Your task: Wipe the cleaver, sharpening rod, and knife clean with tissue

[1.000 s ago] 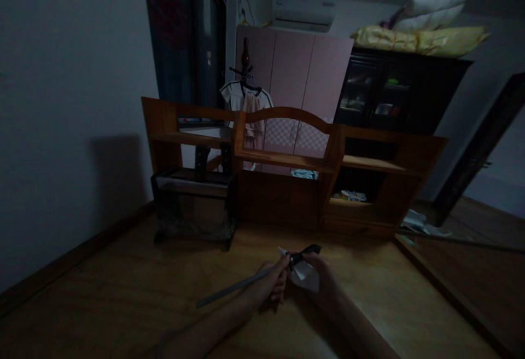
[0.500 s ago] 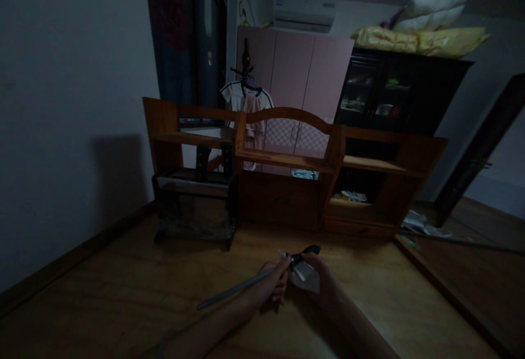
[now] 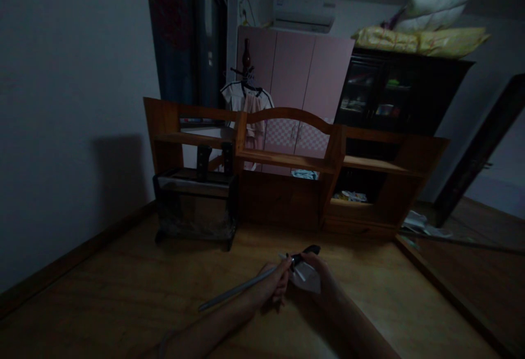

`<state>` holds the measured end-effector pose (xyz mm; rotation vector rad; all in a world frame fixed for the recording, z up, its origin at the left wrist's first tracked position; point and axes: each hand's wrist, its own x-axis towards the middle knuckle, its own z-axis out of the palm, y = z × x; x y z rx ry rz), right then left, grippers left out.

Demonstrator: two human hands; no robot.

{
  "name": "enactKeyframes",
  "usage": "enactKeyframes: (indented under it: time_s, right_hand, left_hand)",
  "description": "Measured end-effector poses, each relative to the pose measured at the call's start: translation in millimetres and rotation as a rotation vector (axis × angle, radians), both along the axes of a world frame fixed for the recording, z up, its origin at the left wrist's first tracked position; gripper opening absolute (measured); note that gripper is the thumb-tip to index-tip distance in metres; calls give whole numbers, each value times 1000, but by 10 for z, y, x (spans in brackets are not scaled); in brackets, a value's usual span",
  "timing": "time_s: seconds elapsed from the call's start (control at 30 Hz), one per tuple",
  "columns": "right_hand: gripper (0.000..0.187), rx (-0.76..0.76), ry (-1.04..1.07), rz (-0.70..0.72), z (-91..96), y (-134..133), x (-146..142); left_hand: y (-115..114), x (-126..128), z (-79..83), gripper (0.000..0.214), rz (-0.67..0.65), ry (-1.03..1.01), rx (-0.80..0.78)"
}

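A sharpening steel (image 3: pixel 238 290), with a long thin grey shaft and a black handle, lies slantwise between my hands just above the wooden surface. My left hand (image 3: pixel 276 282) is closed round the shaft close to the handle, fingers curled under it. With thumb and fingers, my right hand (image 3: pixel 322 274) grips the black handle (image 3: pixel 309 251). A crumpled white tissue (image 3: pixel 307 278) hangs under the handle, held against my right palm. Part of the shaft is hidden behind my left hand.
A knife block (image 3: pixel 194 214) with black-handled knives stands at the left, before a wooden shelf unit (image 3: pixel 283 200). The wooden tabletop (image 3: pixel 164 288) reaches a raised edge (image 3: pixel 447 293) at the right. A white wall (image 3: pixel 74 102) borders the left side.
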<state>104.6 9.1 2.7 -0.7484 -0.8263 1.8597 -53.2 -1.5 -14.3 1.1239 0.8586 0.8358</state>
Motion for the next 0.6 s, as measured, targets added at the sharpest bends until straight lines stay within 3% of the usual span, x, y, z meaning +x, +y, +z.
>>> enactKeyframes:
  time_s: [0.6]
  right_hand:
    - [33, 42, 68, 7, 60, -22, -5]
  left_hand:
    - [9, -12, 14, 64, 18, -45, -10]
